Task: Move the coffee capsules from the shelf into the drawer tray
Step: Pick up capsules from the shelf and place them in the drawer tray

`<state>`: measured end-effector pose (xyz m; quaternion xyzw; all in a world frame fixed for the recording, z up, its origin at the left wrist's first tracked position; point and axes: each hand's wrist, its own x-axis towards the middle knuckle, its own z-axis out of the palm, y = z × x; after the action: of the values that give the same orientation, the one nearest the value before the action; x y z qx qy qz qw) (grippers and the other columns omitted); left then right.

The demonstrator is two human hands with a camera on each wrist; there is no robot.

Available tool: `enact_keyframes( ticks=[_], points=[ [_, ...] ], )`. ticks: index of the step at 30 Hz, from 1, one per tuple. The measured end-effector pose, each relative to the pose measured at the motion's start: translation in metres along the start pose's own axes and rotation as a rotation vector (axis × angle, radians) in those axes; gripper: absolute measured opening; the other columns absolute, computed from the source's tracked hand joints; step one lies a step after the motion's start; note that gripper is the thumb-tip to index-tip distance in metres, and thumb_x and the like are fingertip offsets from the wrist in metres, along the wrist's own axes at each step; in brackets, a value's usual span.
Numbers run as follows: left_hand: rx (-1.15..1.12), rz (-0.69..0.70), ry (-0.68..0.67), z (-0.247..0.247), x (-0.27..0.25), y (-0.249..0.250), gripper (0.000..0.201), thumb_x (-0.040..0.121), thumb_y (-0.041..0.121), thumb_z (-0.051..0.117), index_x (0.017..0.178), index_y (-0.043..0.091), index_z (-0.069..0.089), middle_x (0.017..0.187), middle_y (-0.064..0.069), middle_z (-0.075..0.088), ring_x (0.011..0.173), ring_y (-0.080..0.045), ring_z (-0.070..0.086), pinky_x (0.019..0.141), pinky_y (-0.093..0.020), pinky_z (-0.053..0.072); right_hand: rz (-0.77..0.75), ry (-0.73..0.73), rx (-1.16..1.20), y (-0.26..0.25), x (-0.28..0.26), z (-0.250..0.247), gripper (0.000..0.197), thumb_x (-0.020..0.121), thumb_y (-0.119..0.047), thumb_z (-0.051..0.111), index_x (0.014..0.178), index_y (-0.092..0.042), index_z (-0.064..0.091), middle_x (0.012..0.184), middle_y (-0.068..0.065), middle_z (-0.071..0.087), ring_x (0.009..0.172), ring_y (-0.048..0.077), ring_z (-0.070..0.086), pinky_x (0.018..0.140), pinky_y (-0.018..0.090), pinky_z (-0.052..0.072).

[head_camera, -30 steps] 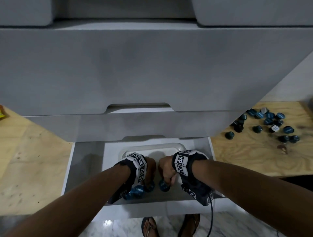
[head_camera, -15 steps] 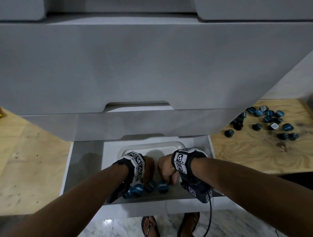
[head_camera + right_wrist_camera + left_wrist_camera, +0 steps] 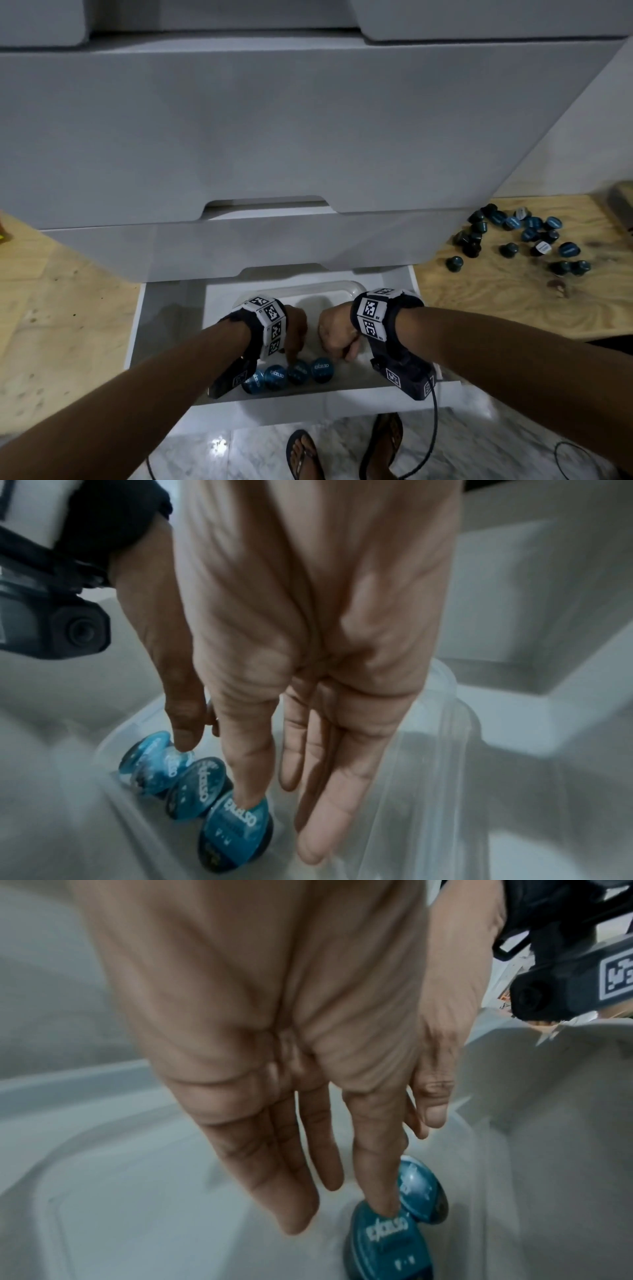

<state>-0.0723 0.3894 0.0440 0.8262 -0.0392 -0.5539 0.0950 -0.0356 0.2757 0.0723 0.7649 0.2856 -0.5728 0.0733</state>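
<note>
Several blue coffee capsules [image 3: 275, 375] stand in a row at the near edge of a clear tray [image 3: 308, 286] in the open white drawer [image 3: 164, 325]. My left hand [image 3: 296, 346] points straight fingers down; its index tip touches one capsule [image 3: 383, 1231] beside another capsule [image 3: 421, 1191]. My right hand [image 3: 337, 342] is next to it, fingers also straight, index tip on the rightmost capsule [image 3: 236, 831]. Neither hand holds anything. Many more capsules [image 3: 527, 236] lie scattered on the plywood shelf [image 3: 496, 301] to the right.
Closed white drawer fronts [image 3: 274, 137] overhang the back of the open drawer. Plywood [image 3: 61, 325] also runs along the left. My sandalled feet [image 3: 305, 455] and a cable [image 3: 435, 428] are on the marble floor below.
The two inner capsules have come to rest in the row, and both hands have let go, leaving straight fingers touching their tops. The right hand has lifted slightly.
</note>
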Motion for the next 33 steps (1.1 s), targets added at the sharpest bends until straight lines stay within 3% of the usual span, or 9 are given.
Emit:
enact_keyframes(
  ticks=[1, 4, 7, 10, 15, 23, 27, 30, 33],
  points=[
    [0.034, -0.004, 0.03, -0.004, -0.007, 0.003, 0.037, 0.076, 0.022, 0.076, 0.11, 0.009, 0.068, 0.076, 0.002, 0.068, 0.073, -0.015, 0.063, 0.068, -0.022, 0.044, -0.012, 0.004, 0.011, 0.002, -0.008, 0.0, 0.009, 0.087, -0.005, 0.062, 0.08, -0.002, 0.066, 0.046, -0.002, 0.057, 0.055, 0.02, 0.061, 0.052, 0.021, 0.047],
    [0.057, 0.012, 0.133, -0.014, -0.038, 0.022, 0.038, 0.078, 0.023, 0.074, 0.114, 0.014, 0.066, 0.107, -0.004, 0.068, 0.105, -0.022, 0.062, 0.081, -0.024, 0.046, -0.039, 0.038, 0.102, 0.015, -0.034, -0.001, 0.031, 0.09, -0.011, 0.063, 0.118, 0.001, 0.063, 0.067, 0.004, 0.059, 0.055, 0.013, 0.056, 0.056, 0.02, 0.05],
    [0.052, 0.053, 0.231, -0.022, -0.058, 0.041, 0.037, 0.076, 0.026, 0.074, 0.111, 0.017, 0.066, 0.114, -0.004, 0.068, 0.107, -0.022, 0.062, 0.085, -0.025, 0.046, -0.106, 0.188, 0.143, 0.038, -0.073, -0.001, 0.032, 0.088, -0.017, 0.067, 0.118, -0.006, 0.063, 0.077, 0.003, 0.067, 0.065, 0.017, 0.062, 0.057, 0.02, 0.05],
    [0.085, 0.104, 0.286, -0.03, -0.076, 0.076, 0.034, 0.079, 0.03, 0.071, 0.111, 0.019, 0.065, 0.113, 0.001, 0.065, 0.106, -0.019, 0.059, 0.081, -0.025, 0.043, -0.151, 0.237, 0.237, 0.074, -0.108, 0.007, 0.032, 0.088, -0.019, 0.066, 0.117, -0.01, 0.06, 0.106, 0.01, 0.073, 0.094, 0.025, 0.07, 0.084, 0.033, 0.057],
    [0.042, 0.231, 0.375, -0.06, -0.083, 0.166, 0.027, 0.084, 0.028, 0.066, 0.109, 0.017, 0.064, 0.113, 0.001, 0.065, 0.095, -0.015, 0.057, 0.079, -0.023, 0.042, -0.148, 0.327, 0.254, 0.165, -0.152, 0.014, 0.029, 0.089, -0.021, 0.064, 0.117, -0.012, 0.061, 0.111, 0.01, 0.071, 0.098, 0.027, 0.068, 0.093, 0.04, 0.055],
    [-0.231, 0.194, 0.544, -0.125, 0.035, 0.316, 0.026, 0.086, 0.026, 0.065, 0.108, 0.011, 0.068, 0.116, -0.006, 0.065, 0.106, -0.024, 0.061, 0.084, -0.03, 0.048, 0.01, 0.508, 0.233, 0.358, -0.125, -0.005, 0.028, 0.091, -0.025, 0.061, 0.117, -0.013, 0.063, 0.116, 0.009, 0.066, 0.097, 0.028, 0.065, 0.078, 0.032, 0.051],
    [-0.367, -0.001, 0.622, -0.137, 0.126, 0.343, 0.034, 0.087, 0.02, 0.061, 0.119, 0.009, 0.06, 0.129, -0.013, 0.057, 0.115, -0.031, 0.056, 0.093, -0.037, 0.049, 0.122, 0.61, 0.137, 0.434, -0.073, -0.016, 0.04, 0.094, -0.022, 0.053, 0.132, -0.012, 0.047, 0.135, 0.014, 0.045, 0.118, 0.037, 0.052, 0.097, 0.04, 0.046],
    [-0.309, -0.161, 0.656, -0.135, 0.173, 0.351, 0.047, 0.088, 0.015, 0.058, 0.134, 0.01, 0.047, 0.141, -0.016, 0.036, 0.128, -0.037, 0.039, 0.1, -0.043, 0.043, 0.167, 0.669, 0.085, 0.468, -0.04, -0.017, 0.04, 0.094, -0.017, 0.051, 0.132, -0.01, 0.041, 0.133, 0.017, 0.035, 0.109, 0.045, 0.053, 0.09, 0.05, 0.05],
    [-0.304, -0.229, 0.666, -0.13, 0.202, 0.352, 0.044, 0.087, 0.009, 0.057, 0.129, 0.01, 0.047, 0.142, -0.017, 0.027, 0.13, -0.041, 0.032, 0.098, -0.047, 0.044, 0.166, 0.727, 0.051, 0.486, -0.011, -0.013, 0.046, 0.093, -0.01, 0.051, 0.137, -0.013, 0.04, 0.137, 0.018, 0.032, 0.113, 0.048, 0.051, 0.088, 0.051, 0.05]
  ],
)
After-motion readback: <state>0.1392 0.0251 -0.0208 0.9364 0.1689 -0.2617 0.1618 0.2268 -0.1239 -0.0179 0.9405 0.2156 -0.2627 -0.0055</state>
